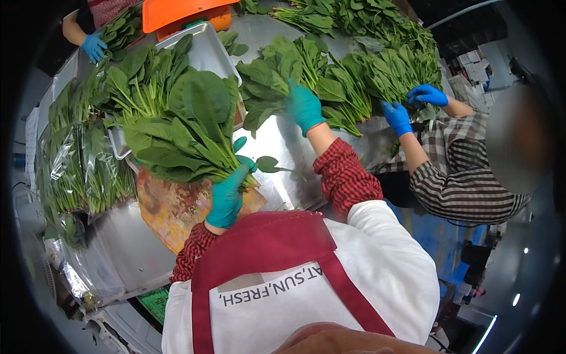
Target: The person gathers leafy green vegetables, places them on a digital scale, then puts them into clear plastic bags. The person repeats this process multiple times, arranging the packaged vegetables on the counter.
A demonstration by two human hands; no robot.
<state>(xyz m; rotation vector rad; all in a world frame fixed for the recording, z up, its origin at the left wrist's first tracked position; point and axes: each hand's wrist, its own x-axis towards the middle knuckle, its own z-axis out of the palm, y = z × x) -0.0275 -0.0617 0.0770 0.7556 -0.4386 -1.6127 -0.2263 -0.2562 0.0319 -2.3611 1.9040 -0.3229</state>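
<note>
My left hand (227, 194), in a green rubber glove, is closed around the stems of a large bunch of leafy greens (190, 128), whose leaves fan out up and to the left. My right hand (305, 108), gloved alike and slightly blurred, is at a loose pile of the same greens (278, 66) farther back; whether its fingers grip any is hidden. One loose leaf (269, 164) lies on the metal table (283, 190) just right of my left hand. More greens (141, 84) rest over a metal tray (205, 48) at the left.
Clear-bagged bundles of greens (84, 168) stand at the left. An orange scale (194, 20) sits at the back. A stained yellow mat (172, 212) lies near me. A co-worker's blue-gloved hands (398, 117) are at greens on the right; another person's gloved hand (93, 47) is back left.
</note>
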